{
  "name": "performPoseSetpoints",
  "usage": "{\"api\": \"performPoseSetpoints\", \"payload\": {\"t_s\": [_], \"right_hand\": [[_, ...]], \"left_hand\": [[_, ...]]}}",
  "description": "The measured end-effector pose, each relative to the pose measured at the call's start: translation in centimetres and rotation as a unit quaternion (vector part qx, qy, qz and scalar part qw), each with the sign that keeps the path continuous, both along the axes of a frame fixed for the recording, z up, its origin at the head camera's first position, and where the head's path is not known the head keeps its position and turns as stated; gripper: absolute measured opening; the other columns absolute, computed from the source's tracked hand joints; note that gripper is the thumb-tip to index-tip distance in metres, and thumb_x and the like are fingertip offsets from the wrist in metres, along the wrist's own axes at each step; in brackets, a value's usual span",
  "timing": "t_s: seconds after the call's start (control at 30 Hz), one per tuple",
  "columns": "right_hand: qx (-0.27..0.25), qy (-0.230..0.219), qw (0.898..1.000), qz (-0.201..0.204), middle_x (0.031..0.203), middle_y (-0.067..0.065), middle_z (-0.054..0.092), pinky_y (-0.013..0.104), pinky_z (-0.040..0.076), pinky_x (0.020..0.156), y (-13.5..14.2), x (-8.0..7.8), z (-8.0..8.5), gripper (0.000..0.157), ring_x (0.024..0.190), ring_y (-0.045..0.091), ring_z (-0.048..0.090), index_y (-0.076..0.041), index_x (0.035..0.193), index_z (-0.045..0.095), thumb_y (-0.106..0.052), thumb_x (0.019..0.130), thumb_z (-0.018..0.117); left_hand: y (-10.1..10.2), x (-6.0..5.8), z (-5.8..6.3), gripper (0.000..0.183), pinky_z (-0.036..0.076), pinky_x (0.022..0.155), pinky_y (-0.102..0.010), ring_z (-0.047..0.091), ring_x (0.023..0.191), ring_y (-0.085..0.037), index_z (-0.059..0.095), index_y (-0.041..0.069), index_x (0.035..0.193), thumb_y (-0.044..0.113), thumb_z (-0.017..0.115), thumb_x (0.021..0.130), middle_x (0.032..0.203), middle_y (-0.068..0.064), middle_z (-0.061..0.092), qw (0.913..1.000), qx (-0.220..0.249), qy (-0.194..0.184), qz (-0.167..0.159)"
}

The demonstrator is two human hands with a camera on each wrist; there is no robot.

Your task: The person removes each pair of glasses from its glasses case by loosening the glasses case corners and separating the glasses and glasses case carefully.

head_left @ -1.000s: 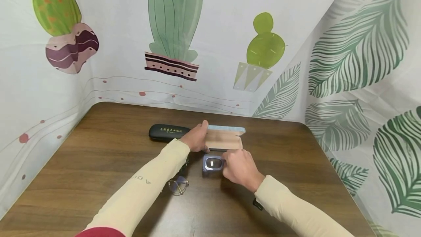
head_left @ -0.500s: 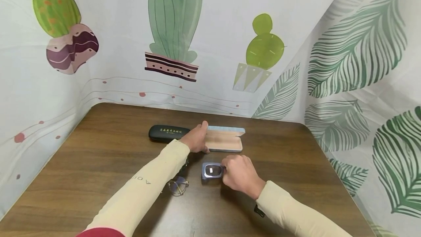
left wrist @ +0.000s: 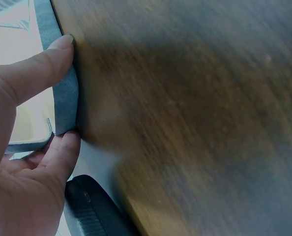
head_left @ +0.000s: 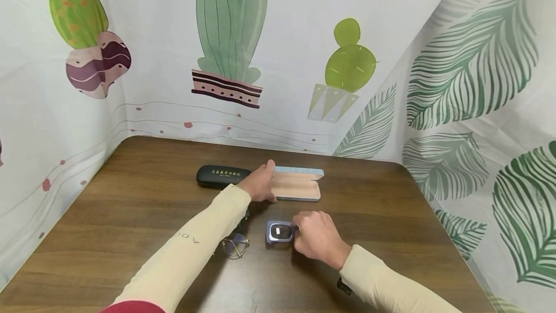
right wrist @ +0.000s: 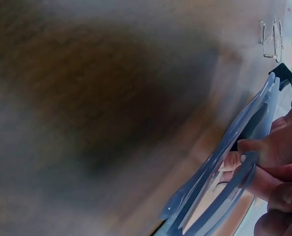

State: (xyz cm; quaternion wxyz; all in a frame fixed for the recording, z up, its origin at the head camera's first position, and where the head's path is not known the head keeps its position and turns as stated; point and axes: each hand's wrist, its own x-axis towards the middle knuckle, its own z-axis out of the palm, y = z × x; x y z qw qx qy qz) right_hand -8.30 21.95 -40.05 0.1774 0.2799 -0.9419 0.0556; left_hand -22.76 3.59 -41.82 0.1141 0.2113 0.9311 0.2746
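My left hand (head_left: 260,183) grips the left end of a light-blue glasses case (head_left: 299,188), which lies with its lid raised and its pale lining showing. In the left wrist view the thumb (left wrist: 43,66) lies over the lid's edge while the fingers touch the case end. Nearer to me, my right hand (head_left: 319,235) pinches a pair of blue-framed sunglasses (head_left: 280,232) by one side. A small white sticker shows on a dark lens. The right wrist view has the blue frame (right wrist: 234,132) between thumb and finger.
A black glasses case (head_left: 221,176) with gold lettering lies left of the blue one, partly behind my left hand. Thin-rimmed eyeglasses (head_left: 235,246) rest on the brown wooden table (head_left: 143,197) beside my left forearm. A patterned cloth (head_left: 291,62) hangs behind the table.
My right hand has drawn the sunglasses towards me, away from the blue case. The left hand stays at the case.
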Motion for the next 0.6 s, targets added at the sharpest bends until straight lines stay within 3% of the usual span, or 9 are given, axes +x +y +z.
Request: {"api": "performPoseSetpoints", "payload": {"t_s": [0.23, 0.6], "right_hand": [[-0.012, -0.002, 1.000, 0.011, 0.055, -0.008, 0.046, 0.023, 0.034, 0.045, 0.0, 0.2, -0.6, 0.024, 0.048, 0.005, 0.041, -0.016, 0.057, 0.055, 0.004, 0.059, 0.069], [0.012, -0.033, 0.999, 0.006, 0.059, -0.008, 0.050, 0.025, 0.035, 0.044, 0.1, 0.6, -1.2, 0.023, 0.048, 0.010, 0.050, -0.016, 0.062, 0.059, -0.002, 0.068, 0.075]], "left_hand": [[0.1, 0.0, 0.0, 0.082, 0.053, 0.100, -0.041, 0.066, 0.115, -0.030, 0.034, 0.011, 0.129, 0.019, 0.095, 0.076, 0.135, -0.019, 0.057, 1.0000, 0.003, 0.000, 0.001], [0.1, 0.0, 0.0, 0.084, 0.053, 0.099, -0.040, 0.066, 0.114, -0.029, 0.033, 0.010, 0.132, 0.020, 0.095, 0.076, 0.136, -0.018, 0.057, 1.0000, 0.000, 0.001, 0.000]]}}
